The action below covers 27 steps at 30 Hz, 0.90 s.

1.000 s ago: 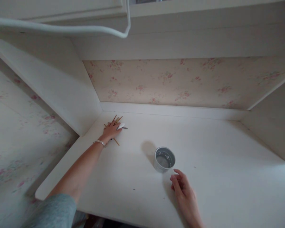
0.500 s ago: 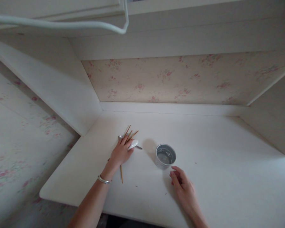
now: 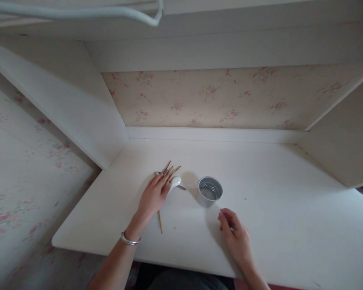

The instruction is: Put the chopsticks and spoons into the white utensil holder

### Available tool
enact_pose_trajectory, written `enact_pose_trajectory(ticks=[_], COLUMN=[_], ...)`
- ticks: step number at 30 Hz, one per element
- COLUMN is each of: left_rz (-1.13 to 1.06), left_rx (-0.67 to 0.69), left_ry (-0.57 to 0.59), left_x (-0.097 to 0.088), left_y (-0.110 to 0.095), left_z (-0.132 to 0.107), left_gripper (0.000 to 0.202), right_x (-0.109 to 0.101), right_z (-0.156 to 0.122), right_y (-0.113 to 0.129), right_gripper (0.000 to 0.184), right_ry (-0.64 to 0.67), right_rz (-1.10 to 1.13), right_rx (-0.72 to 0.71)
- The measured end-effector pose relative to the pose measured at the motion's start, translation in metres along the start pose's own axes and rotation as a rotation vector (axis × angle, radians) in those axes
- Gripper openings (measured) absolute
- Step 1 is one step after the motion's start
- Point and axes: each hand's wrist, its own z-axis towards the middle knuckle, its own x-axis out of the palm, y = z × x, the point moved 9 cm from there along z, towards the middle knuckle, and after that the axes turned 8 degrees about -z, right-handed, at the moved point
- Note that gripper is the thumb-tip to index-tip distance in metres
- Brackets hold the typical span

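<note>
My left hand (image 3: 153, 197) lies flat, fingers stretched, pressing on a small heap of wooden chopsticks (image 3: 170, 172) and a white spoon (image 3: 175, 182) on the white desk (image 3: 269, 209). A metal spoon end (image 3: 182, 187) pokes out to the right of the heap. A round grey perforated holder (image 3: 209, 191) stands just right of it. My right hand (image 3: 234, 237) rests on the desk in front of the holder, fingers loosely curled, with nothing in it.
The desk sits in a white alcove with floral wallpaper (image 3: 205, 98) at the back and white side panels (image 3: 57, 100). A white cable (image 3: 78, 12) hangs across the top. The desk's front edge (image 3: 169, 264) runs near my arms.
My left hand has dragged the chopsticks and spoons from the back left corner rightwards and towards me, up beside the grey holder. My right hand has hardly moved.
</note>
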Motion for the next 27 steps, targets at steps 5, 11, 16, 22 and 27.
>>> enact_pose_trajectory(ticks=[5,11,16,22,27], left_rz=[-0.246,-0.153,-0.075,-0.029,0.016], left_rx=[-0.17,-0.257,-0.16,-0.111,-0.103], left_ry=[-0.24,-0.31,-0.273,-0.251,-0.242], left_x=[-0.041,-0.046,-0.038,-0.031,-0.028], left_y=[0.026,0.048,0.033,0.026,0.029], left_z=[-0.048,-0.091,-0.094,-0.101,-0.101], left_gripper=[0.03,0.028,0.021,0.02,0.022], right_x=[0.02,0.09,0.138,0.17,0.177], right_z=[-0.029,-0.038,-0.026,-0.02,-0.02], right_y=[0.021,0.109,0.158,0.163,0.163], right_gripper=[0.035,0.023,0.025,0.025,0.018], right_ry=[0.096,0.422,0.509,0.546,0.574], right_rz=[0.039,-0.006,-0.266,-0.344,-0.253], right_rx=[-0.09,-0.258,-0.346,-0.341,-0.348])
